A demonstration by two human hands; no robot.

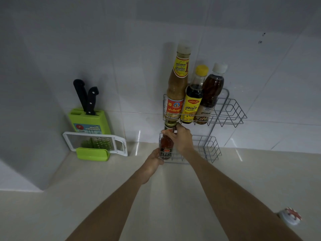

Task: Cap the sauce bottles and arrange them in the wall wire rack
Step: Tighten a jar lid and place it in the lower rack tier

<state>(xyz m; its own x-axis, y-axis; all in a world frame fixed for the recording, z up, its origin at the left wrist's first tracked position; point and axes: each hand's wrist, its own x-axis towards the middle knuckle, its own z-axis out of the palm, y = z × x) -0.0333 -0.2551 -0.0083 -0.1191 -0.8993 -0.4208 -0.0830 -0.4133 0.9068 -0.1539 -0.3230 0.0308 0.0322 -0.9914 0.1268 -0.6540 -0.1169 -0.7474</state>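
1. While three capped bottles stand in the upper basket of the grey wire wall rack [231, 110], the small red sauce bottle [165, 145] sits in the lower basket; right hand [180, 138] fingers wrap its neck, left hand [153, 160] steadies its base.
2. Next, I judge: release, then fetch remaining bottles.
3. Its cap is hidden; a white lidded object [289, 217] sits half cut off on the counter [173, 197].

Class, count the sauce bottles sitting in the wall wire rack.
4. Upper shelf: tan sauce bottle, yellow-capped bottle, white-capped bottle. Lower shelf: red sauce bottle, held by both hands. None seem hidden.
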